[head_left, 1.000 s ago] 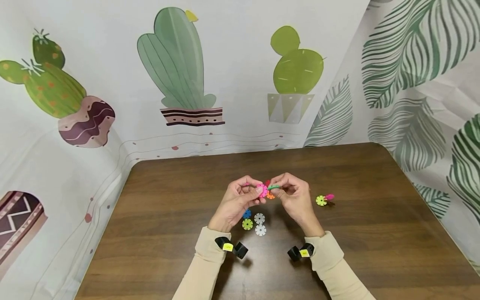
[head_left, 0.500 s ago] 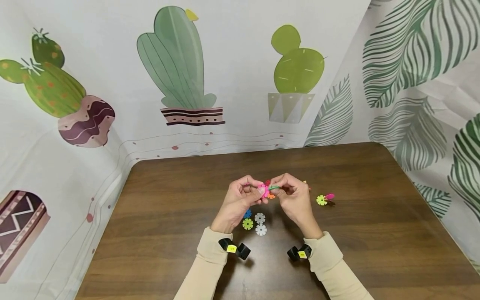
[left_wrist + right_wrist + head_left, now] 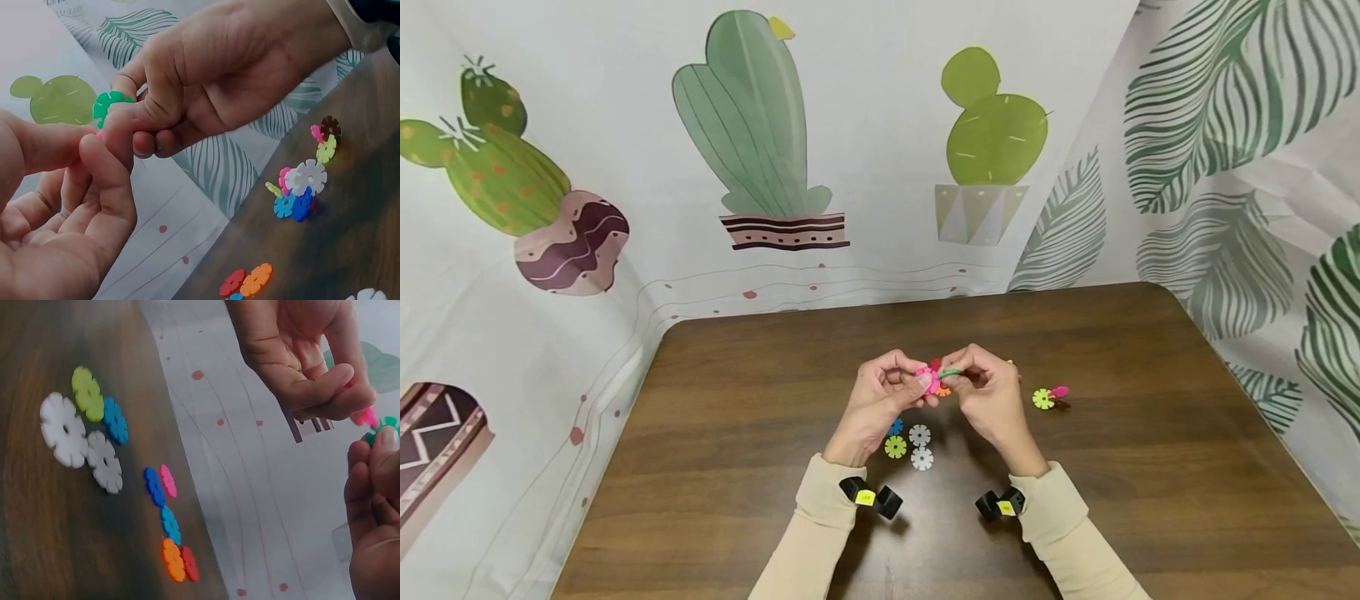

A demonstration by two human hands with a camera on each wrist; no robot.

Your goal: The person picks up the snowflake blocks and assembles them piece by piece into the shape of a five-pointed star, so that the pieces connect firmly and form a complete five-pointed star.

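Observation:
In the head view my left hand (image 3: 872, 404) pinches a pink notched plastic disc (image 3: 932, 382) between thumb and fingers. My right hand (image 3: 992, 396) pinches a green notched disc (image 3: 951, 373), seen nearly edge-on. Both hands are raised over the table, fingertips close together. From the right wrist, the edge of the pink disc (image 3: 369, 417) meets the green disc (image 3: 391, 421) at its notches. The left wrist view shows the green disc (image 3: 104, 107) beyond the fingers, while the pink one is mostly hidden behind them.
Below the hands on the wooden table (image 3: 737, 483) lie white discs (image 3: 922, 458), a yellow-green disc (image 3: 896, 447) and a blue one (image 3: 895, 427). Orange and red discs (image 3: 174, 559) lie farther back. To the right sits a yellow disc (image 3: 1042, 399) joined to a pink one.
My left hand has shifted slightly right toward the right hand. The pink disc has turned from facing the head camera to a narrower angle, closer against the green one.

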